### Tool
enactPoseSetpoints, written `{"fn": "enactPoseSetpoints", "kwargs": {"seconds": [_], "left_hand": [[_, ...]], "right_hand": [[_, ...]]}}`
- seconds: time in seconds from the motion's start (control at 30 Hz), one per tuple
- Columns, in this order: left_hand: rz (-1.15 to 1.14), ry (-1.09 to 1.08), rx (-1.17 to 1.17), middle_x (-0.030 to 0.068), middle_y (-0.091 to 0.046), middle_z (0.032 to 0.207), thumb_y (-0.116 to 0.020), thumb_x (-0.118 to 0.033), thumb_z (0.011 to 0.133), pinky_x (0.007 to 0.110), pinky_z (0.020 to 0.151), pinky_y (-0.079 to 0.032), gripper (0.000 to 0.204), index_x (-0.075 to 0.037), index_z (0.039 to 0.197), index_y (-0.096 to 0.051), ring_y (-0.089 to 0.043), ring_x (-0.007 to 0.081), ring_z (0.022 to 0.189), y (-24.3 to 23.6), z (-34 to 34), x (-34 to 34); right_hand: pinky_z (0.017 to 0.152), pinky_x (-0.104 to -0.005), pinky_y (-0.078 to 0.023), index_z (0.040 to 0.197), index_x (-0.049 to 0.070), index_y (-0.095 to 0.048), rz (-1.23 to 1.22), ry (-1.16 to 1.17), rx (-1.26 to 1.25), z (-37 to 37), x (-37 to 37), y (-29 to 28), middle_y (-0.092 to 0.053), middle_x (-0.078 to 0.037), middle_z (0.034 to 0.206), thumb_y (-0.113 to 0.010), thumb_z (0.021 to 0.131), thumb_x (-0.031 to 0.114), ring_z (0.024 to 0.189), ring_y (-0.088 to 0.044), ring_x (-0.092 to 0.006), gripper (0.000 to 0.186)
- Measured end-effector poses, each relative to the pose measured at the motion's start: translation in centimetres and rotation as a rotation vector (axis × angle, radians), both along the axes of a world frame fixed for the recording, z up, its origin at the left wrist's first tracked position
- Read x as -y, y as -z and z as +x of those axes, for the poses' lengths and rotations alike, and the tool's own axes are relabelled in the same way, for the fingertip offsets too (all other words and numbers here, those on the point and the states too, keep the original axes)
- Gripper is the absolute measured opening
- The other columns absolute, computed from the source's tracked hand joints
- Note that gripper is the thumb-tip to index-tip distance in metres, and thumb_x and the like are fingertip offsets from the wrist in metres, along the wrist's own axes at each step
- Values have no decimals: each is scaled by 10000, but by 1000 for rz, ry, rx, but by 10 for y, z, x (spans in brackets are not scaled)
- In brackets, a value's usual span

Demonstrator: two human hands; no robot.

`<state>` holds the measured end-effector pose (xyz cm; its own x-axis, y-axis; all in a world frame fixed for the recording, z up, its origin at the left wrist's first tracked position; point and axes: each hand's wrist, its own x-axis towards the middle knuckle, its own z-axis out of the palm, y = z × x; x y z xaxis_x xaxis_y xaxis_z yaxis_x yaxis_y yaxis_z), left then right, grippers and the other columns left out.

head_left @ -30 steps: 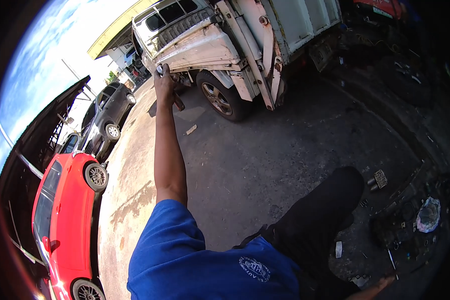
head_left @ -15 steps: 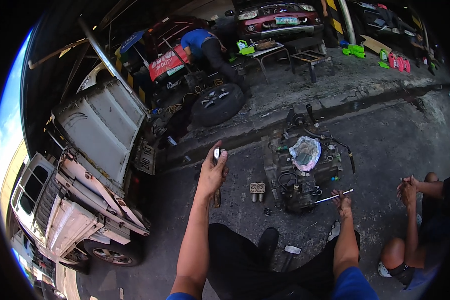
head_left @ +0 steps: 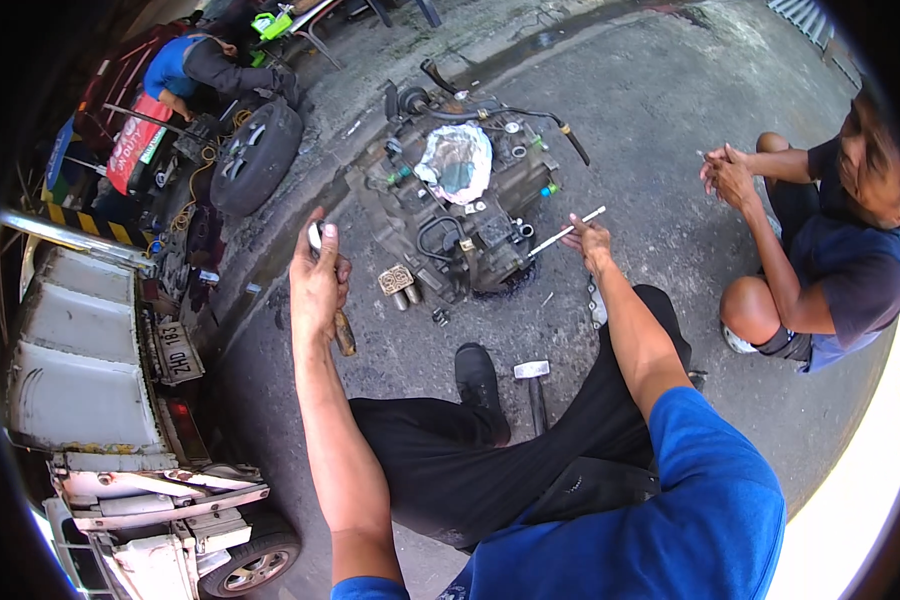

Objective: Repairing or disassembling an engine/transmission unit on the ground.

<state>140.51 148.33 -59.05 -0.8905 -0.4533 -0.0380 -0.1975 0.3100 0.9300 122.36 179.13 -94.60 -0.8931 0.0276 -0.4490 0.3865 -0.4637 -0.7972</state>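
Raised higher than before, left hand [head_left: 319, 285] stays clamped on a wooden-handled tool [head_left: 342, 330]; right hand [head_left: 592, 238] pinches a thin white rod [head_left: 566, 231] beside the greasy metal gearbox [head_left: 455, 210].

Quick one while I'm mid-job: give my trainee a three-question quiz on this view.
1. True or false: the left hand grips a wooden-handled tool.
2. What does the right hand hold: A) a thin pale rod, B) a tyre, C) a shoe?
3. What lies on the ground between the person's legs, below the gearbox?

Key: 1 true. 2 A. 3 a hammer with a metal head.
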Motion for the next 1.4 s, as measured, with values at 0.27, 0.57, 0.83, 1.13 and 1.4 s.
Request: {"fn": "enactPoseSetpoints", "kwargs": {"seconds": [0.27, 0.57, 0.83, 1.13, 1.4], "left_hand": [[-108, 5, 64, -55, -399, 586, -534, -403, 978, 193, 379, -231, 523, -194, 1440, -410, -312, 21, 430, -2, -8, -6], [-130, 50, -99, -52, -364, 649, -551, -301, 987, 227, 441, -277, 541, -39, 1433, -392, -341, 44, 509, -5, -17, -8], [-203, 30, -8, -55, -372, 614, -565, -318, 977, 234, 447, -267, 544, -51, 1424, -407, -335, 43, 506, -12, -21, -15], [-168, -2, 20, -53, -402, 654, -582, -352, 968, 210, 455, -291, 550, -72, 1416, -431, -377, 37, 533, -9, -15, -17], [-200, -8, 4, -48, -411, 651, -577, -366, 968, 197, 436, -294, 556, -87, 1424, -426, -404, 36, 542, -11, -12, -17]], "right_hand": [[732, -406, -600, 1125, -86, -488, -70, 61, 41, 4, 2, -2, -676, -229, 988, -665, 897, 183, 868, -696, -324, 395], [790, -405, -579, 1123, -14, -496, -213, -25, 6, 8, -1, -8, -664, -230, 1029, -622, 931, 213, 927, -687, -318, 323], [929, -422, -497, 1238, 27, -461, -323, -15, -13, 8, 9, 4, -577, -194, 1272, -461, 994, 155, 1142, -600, -311, 275], [789, -385, -579, 1022, -10, -517, -270, -16, -36, 13, 16, -2, -674, -204, 1003, -630, 928, 223, 907, -689, -283, 276], [876, -409, -557, 1091, -3, -497, -146, -73, -15, 12, 20, -7, -669, -202, 1055, -609, 937, 200, 973, -673, -290, 277]]}}
